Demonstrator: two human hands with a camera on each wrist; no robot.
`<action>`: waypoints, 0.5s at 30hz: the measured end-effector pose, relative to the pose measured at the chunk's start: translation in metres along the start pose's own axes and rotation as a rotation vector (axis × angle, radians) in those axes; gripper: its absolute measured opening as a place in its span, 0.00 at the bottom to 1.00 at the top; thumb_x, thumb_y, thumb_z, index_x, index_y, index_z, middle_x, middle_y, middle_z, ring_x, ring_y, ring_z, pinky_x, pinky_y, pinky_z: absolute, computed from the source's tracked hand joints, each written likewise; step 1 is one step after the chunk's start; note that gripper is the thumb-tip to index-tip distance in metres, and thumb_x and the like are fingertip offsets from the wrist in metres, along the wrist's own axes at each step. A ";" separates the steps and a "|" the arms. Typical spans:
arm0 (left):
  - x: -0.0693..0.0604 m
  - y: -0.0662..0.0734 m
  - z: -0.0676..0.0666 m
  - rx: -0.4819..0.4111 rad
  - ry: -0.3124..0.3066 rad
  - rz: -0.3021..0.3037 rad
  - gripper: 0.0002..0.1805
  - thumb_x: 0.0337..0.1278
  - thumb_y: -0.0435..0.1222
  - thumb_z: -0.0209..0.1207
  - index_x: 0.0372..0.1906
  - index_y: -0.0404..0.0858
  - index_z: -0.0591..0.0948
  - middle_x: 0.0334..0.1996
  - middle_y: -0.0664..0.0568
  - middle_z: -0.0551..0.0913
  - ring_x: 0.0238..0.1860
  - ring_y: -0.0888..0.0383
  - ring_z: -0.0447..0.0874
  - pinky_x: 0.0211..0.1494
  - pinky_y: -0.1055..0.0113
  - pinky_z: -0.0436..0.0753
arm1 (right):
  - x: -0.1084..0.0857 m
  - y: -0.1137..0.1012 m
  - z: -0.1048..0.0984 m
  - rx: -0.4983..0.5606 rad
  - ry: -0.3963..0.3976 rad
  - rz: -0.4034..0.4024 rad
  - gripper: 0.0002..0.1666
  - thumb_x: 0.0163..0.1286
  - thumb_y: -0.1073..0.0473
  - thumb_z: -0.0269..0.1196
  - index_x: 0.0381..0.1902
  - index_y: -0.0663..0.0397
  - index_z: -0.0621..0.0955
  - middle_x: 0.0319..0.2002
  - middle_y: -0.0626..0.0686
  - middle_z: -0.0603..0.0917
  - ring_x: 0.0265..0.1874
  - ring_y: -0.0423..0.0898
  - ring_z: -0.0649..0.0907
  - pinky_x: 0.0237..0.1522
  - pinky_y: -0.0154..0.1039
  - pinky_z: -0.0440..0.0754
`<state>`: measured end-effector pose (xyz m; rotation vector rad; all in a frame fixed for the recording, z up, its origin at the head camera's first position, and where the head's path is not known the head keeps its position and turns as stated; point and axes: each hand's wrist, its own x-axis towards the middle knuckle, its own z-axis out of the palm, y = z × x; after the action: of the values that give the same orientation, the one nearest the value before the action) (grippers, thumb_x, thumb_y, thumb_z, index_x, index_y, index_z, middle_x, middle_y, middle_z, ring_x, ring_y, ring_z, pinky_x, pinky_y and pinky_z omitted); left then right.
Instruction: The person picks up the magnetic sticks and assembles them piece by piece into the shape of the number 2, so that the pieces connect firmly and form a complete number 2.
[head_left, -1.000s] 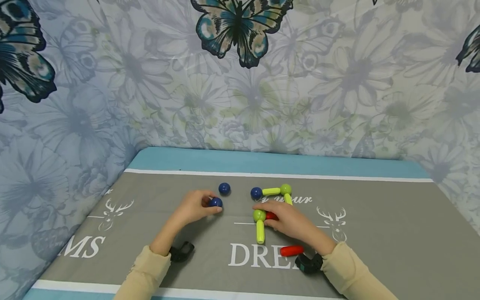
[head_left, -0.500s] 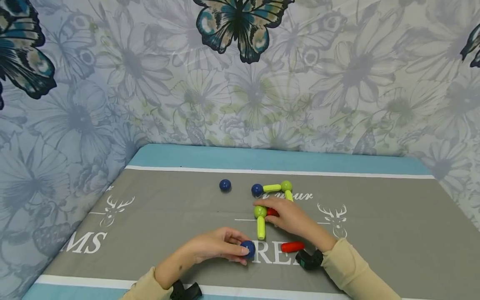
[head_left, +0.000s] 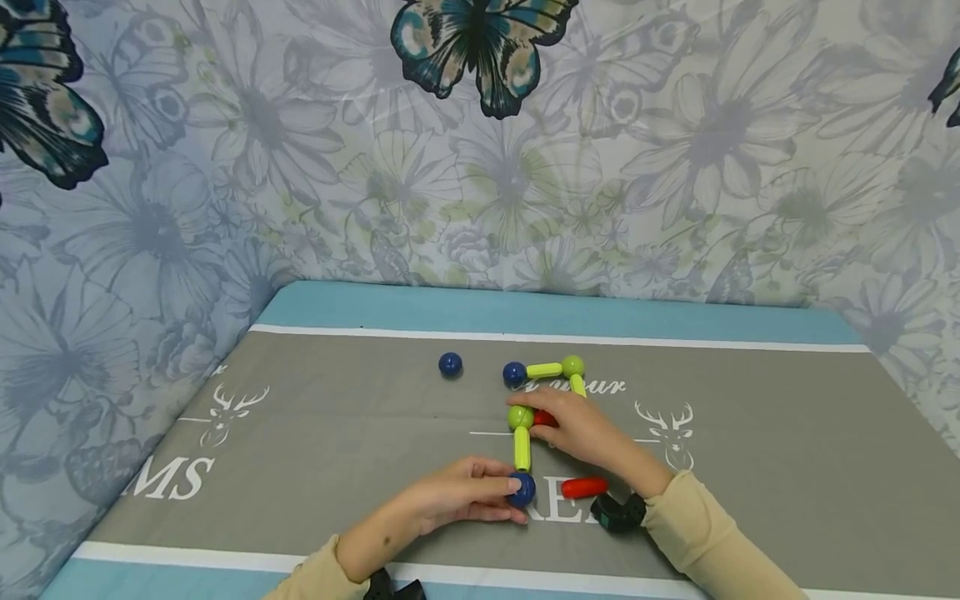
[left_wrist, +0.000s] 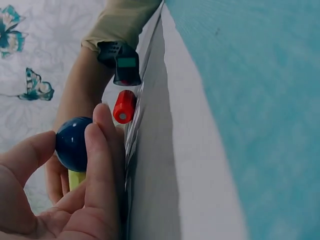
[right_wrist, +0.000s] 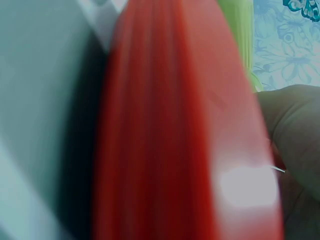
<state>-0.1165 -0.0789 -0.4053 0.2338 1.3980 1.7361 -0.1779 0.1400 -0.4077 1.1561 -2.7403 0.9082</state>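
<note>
Just below the centre of the head view, the left hand [head_left: 465, 496] pinches a blue ball [head_left: 524, 493] at the lower end of a green rod [head_left: 522, 450], whose upper end meets a green ball [head_left: 519, 417]. The right hand [head_left: 585, 430] grips a red rod [head_left: 544, 418] beside that green ball. Lower right of centre, a loose red rod [head_left: 584, 487] lies on the tabletop [head_left: 337, 400].

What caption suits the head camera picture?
Left hand holds a blue ball at the end of a lime rod; right hand grips a red rod.
</note>
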 end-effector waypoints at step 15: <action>0.007 -0.001 -0.002 -0.001 0.035 -0.001 0.19 0.67 0.37 0.51 0.54 0.26 0.71 0.39 0.40 0.82 0.41 0.50 0.83 0.43 0.68 0.80 | -0.001 -0.003 -0.003 -0.047 -0.015 0.008 0.26 0.61 0.61 0.67 0.58 0.51 0.77 0.53 0.51 0.78 0.53 0.48 0.75 0.55 0.46 0.71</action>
<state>-0.1220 -0.0753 -0.4093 0.2028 1.4224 1.7476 -0.1754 0.1404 -0.4037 1.1499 -2.7634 0.8346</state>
